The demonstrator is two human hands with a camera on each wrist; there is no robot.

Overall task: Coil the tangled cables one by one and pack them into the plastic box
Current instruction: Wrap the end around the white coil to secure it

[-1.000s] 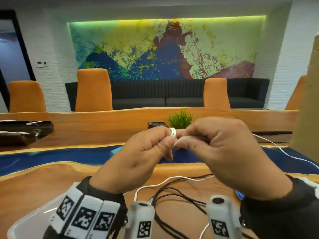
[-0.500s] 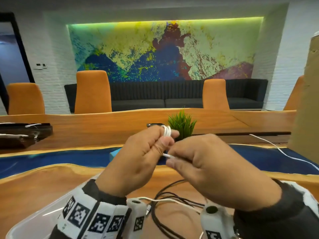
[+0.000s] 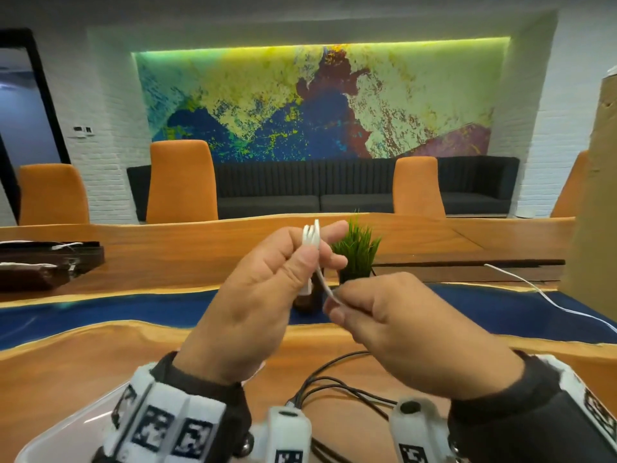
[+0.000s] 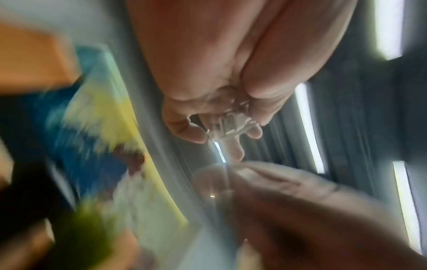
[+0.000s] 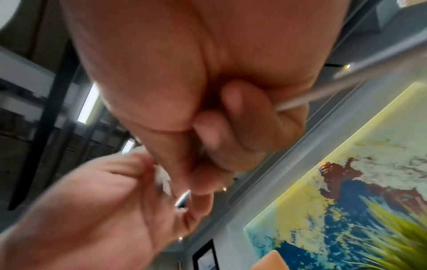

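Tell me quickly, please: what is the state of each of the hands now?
Left hand: closed, pinching the coiled loops of the white cable.
Right hand: closed, pinching the same cable's free strand just below the coil.

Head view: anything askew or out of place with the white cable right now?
Nothing damaged. The left hand pinches the white cable in small loops, the right hand pinches its tail. The black cables lie tangled on the table, outside the plastic box.
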